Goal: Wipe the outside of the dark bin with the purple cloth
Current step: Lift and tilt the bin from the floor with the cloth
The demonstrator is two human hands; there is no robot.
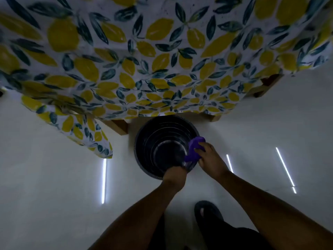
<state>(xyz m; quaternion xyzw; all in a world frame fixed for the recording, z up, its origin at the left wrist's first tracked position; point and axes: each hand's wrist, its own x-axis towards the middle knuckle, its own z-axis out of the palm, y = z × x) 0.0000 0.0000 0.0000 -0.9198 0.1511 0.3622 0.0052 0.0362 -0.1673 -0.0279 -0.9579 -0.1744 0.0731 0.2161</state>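
Right hand: the right hand (210, 157) is closed around the purple cloth (194, 149) and presses it on the right side of the bin's rim.
Left hand: the left hand (175, 175) grips the near edge of the dark bin (144, 150), with the fingers curled over the rim; how they lie inside I cannot tell.
Cloth position: the cloth is bunched between the right hand and the rim, touching both, and part of it hangs over the inner wall.
Bin position: the bin stands on the floor (45, 177), directly in front of the two hands and just below the hanging edge of the tablecloth (162, 60).
Count: one bin, one cloth, two hands, one slipper (207, 212).
Bin shape: round, open at the top, with ring-like steps inside; the surface looks dark and a little shiny.
Cloth material: soft, crumpled fabric in strong purple.
Tablecloth: white with yellow lemons and dark green leaves; wooden table legs (119, 126) show under it.
Floor: pale and glossy, with thin bright reflections of light.
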